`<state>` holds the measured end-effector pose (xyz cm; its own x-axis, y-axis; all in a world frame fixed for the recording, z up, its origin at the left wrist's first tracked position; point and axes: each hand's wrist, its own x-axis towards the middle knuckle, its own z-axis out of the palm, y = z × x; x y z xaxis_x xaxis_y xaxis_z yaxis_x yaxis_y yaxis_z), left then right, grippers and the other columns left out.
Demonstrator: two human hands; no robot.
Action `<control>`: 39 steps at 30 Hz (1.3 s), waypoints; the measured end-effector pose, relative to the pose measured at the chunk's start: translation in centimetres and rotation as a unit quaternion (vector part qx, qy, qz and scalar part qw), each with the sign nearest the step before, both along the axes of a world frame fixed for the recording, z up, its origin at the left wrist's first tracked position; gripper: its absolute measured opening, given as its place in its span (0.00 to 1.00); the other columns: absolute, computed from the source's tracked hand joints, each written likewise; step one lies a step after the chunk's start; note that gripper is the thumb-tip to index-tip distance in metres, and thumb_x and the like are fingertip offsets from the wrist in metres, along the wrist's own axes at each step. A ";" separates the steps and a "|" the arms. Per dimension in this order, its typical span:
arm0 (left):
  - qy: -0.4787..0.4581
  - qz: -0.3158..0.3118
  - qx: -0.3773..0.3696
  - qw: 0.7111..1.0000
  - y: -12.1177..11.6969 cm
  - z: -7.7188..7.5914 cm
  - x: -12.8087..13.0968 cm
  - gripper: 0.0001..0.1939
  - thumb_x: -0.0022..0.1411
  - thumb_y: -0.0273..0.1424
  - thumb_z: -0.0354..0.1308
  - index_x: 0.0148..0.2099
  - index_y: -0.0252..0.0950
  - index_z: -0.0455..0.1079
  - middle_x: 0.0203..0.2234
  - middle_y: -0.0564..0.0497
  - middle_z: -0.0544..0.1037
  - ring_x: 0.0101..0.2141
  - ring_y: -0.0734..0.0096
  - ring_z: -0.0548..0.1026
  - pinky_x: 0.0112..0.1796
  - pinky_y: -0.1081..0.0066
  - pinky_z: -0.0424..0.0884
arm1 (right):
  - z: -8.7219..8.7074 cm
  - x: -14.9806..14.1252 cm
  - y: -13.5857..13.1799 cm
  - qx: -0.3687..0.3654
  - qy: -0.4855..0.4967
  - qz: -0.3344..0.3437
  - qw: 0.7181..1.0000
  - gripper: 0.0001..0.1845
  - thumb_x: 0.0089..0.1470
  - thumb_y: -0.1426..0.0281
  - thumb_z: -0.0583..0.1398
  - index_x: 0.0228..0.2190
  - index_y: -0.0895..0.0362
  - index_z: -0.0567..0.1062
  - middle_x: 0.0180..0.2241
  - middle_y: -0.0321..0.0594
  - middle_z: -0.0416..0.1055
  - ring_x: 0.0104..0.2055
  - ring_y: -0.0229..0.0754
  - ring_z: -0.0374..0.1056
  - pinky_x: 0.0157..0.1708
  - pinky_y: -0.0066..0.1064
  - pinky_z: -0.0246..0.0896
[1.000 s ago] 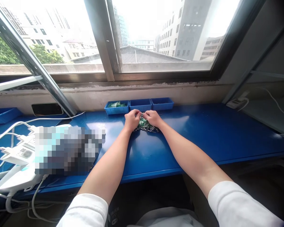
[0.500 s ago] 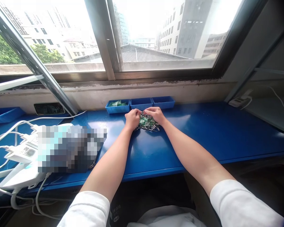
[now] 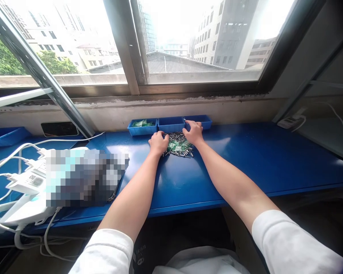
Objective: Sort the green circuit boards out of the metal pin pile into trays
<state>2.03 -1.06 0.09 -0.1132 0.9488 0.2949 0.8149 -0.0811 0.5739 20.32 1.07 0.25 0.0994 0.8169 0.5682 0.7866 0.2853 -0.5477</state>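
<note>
On the bench (image 3: pixel 260 160), the right hand (image 3: pixel 192 131) has shifted from the metal pieces (image 3: pixel 185 153) and green packets (image 3: pixel 177 145) toward the bins (image 3: pixel 171 128), uncovering more of the pile beside the left hand (image 3: pixel 159 143); neither grip is clear.

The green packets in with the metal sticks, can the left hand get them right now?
Probably yes. The left hand is just beside the thin metal sticks, and the green packets lie in plain view among them. Nothing seems to block the way.
</note>
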 end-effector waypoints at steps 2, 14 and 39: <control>0.009 -0.001 -0.011 1.000 0.1 -0.1 0.0 0.18 0.61 0.40 0.48 0.49 0.38 0.67 0.47 0.42 0.72 0.51 0.53 0.67 0.52 0.55 0.60 | -0.3 0.5 0.5 -0.012 -0.020 -0.034 0.999 0.26 0.50 0.67 0.58 0.52 0.58 0.69 0.54 0.45 0.63 0.52 0.56 0.53 0.52 0.48 0.52; 0.060 -0.022 -0.037 0.997 0.1 -0.4 0.0 0.20 0.59 0.42 0.49 0.49 0.38 0.69 0.48 0.40 0.72 0.51 0.52 0.67 0.50 0.56 0.60 | -1.5 1.7 1.9 -0.089 -0.028 -0.056 0.994 0.36 0.46 0.67 0.59 0.58 0.59 0.61 0.62 0.45 0.49 0.53 0.59 0.52 0.51 0.51 0.52; 0.049 -0.075 0.026 0.996 -0.7 -0.1 0.2 0.12 0.58 0.39 0.52 0.40 0.42 0.73 0.46 0.49 0.73 0.49 0.60 0.68 0.51 0.61 0.59 | -1.5 -2.0 -1.2 -0.046 -0.112 0.226 0.967 0.12 0.52 0.73 0.60 0.38 0.53 0.79 0.38 0.39 0.72 0.43 0.44 0.64 0.48 0.33 0.59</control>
<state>2.28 -1.78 0.02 0.0599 0.9359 0.3472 0.8429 -0.2337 0.4847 18.31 -0.10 -1.23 -0.3964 0.7961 0.4572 0.6955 0.5855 -0.4166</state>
